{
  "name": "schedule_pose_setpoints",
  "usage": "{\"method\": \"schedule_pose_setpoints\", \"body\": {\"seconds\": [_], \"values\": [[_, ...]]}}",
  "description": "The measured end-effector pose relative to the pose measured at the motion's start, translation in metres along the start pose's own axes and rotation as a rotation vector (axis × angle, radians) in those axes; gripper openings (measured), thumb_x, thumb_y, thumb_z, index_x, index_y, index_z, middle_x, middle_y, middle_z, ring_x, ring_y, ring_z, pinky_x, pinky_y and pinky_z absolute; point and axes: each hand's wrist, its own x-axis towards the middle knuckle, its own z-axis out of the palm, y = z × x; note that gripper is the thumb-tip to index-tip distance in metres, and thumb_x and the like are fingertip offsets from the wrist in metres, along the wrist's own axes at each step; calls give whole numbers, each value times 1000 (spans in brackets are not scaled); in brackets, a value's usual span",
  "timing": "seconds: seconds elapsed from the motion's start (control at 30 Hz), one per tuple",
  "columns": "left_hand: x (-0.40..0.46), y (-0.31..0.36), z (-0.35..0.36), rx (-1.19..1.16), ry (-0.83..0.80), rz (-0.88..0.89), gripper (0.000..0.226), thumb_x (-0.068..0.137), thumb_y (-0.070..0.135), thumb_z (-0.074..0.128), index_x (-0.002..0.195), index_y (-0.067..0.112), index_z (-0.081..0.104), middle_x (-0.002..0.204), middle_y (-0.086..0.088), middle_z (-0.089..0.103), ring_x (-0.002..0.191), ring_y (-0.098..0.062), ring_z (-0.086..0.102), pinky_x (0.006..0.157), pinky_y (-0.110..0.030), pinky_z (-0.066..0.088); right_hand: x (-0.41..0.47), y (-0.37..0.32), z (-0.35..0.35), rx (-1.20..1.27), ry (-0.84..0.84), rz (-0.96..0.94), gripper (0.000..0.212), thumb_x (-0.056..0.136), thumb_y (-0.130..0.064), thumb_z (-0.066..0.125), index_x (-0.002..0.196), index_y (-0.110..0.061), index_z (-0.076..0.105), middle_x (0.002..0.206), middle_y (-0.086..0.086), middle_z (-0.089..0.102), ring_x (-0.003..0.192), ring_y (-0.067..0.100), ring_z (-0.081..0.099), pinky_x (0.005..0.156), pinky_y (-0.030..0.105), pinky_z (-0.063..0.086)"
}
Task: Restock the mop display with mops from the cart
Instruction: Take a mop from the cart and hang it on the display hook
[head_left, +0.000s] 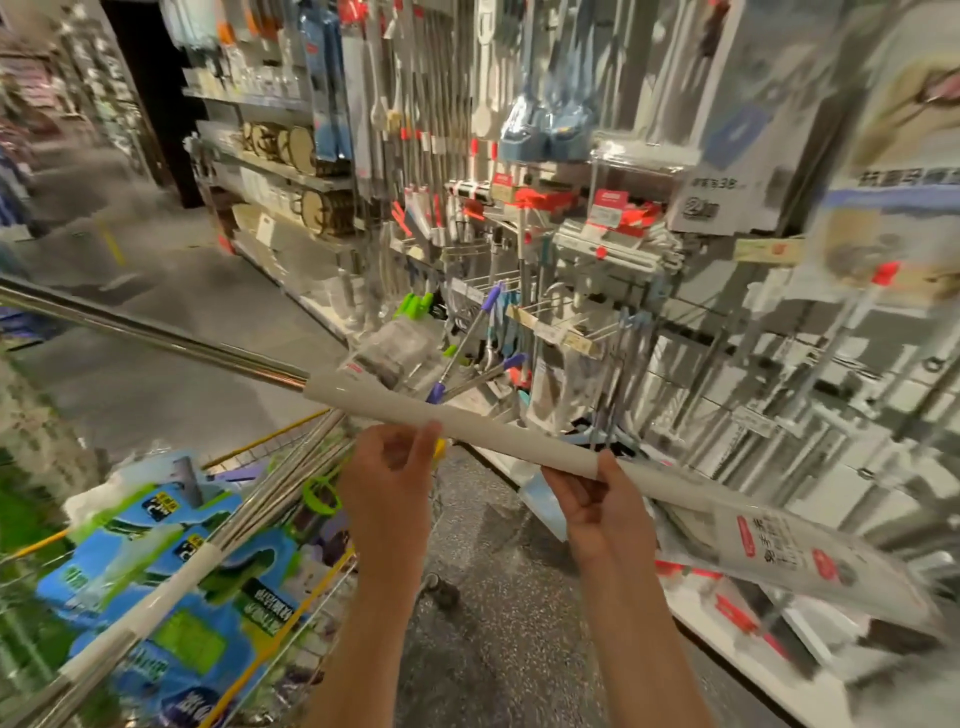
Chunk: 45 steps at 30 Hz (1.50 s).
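Across the middle of the head view, a mop lies nearly level, steel pole toward the left edge, wrapped head toward lower right. Both hands hold its white sleeve: the left hand with fingers curled round it, the right hand pinching it further along, probably to steer it toward the display at centre right. At lower left, the cart holds more mops.

Mop: pole cut off at left edge; head end, right of the grey sleeve, smeared by motion blur. Shelving behind mop blurred; label print unreadable.
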Motion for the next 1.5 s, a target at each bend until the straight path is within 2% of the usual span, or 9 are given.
{"method": "schedule_pose_setpoints", "body": {"seconds": [0.13,0.4,0.67,0.8,0.9,1.0,1.17,1.33,1.5], "values": [[-5,-3,25,-274,-32,-219,5,93,22,71,88,21,69,83,-8,76,71,-21,72,69,-39,61,-3,-19,-18,22,39,21,9,99,-9,60,99,0,58,93,22,69,86,35,68,64,54,54],[-15,-12,57,-709,-237,-442,47,95,12,65,140,11,52,114,-8,75,106,-26,73,73,-39,63,6,-41,-53,-38,88,14,15,96,-11,64,101,3,62,92,24,72,79,31,73,60,43,60],[-7,6,79,-696,-240,-353,40,84,16,76,122,18,66,101,-7,78,97,-28,75,71,-39,63,13,-62,-70,-793,65,27,47,95,-43,66,95,4,61,78,25,74,60,30,73,50,37,60],[-2,9,89,-665,-263,-348,19,87,11,75,101,25,74,92,-5,78,92,-27,76,67,-35,62,16,-71,-68,-980,104,-273,36,93,-34,70,83,1,73,66,14,73,49,19,66,44,24,49],[2,9,98,-647,-287,-362,19,86,11,77,95,28,76,93,-4,79,90,-24,76,67,-35,63,20,-66,-54,-1156,39,-594,16,91,-37,71,78,-29,78,64,-14,72,52,-3,62,56,14,45],[7,8,106,-629,-319,-400,25,85,10,77,108,19,73,93,-3,79,90,-22,76,66,-33,63,27,-55,-41,-1231,-180,-630,11,91,-35,72,98,-42,76,85,-33,69,84,-15,63,76,11,44],[18,1,115,-643,-344,-400,29,79,11,80,107,15,73,89,-2,79,84,-20,77,61,-28,61,53,-32,-35,-1342,-313,-706,32,94,-21,69,126,-23,70,99,-14,71,81,-10,60,70,7,40],[44,-9,125,-526,-454,-283,18,90,15,73,85,32,77,79,7,78,77,-13,75,65,-25,60,75,-22,-34,-1149,-272,-711,31,93,-17,70,124,-20,72,104,4,76,90,18,68,78,36,50],[78,-17,136,-506,-620,-165,37,101,21,60,91,54,75,95,13,77,93,-7,72,79,-29,60,96,-9,-20,-1149,-288,-676,26,97,-29,65,122,-31,72,105,-5,76,94,11,68,76,16,51]]}}
